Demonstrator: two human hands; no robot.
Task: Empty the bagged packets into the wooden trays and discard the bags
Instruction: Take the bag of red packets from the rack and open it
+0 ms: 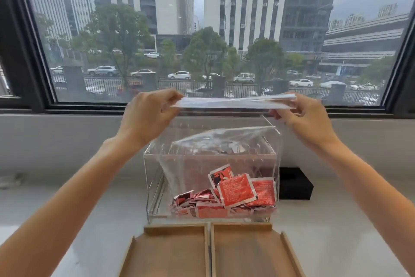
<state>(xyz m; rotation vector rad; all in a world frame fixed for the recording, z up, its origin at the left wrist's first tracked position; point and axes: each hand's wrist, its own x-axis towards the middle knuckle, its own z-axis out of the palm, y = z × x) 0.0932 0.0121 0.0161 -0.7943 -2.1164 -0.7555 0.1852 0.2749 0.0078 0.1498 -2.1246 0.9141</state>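
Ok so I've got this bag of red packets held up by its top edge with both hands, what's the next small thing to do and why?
Probably pull the sealed top strip apart. The left hand and right hand pinch the two ends of the clear bag, which looks closed, and the red packets sit at its bottom. Both wooden trays wait below, with nothing in them in the part that shows.

Overcast daylight through the window [213, 29]; edges bowed, hands perhaps slightly blurred.

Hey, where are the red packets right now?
In the head view the red packets lie centre frame at the bottom of the clear bag, held up by the left hand and right hand, above the wooden trays.
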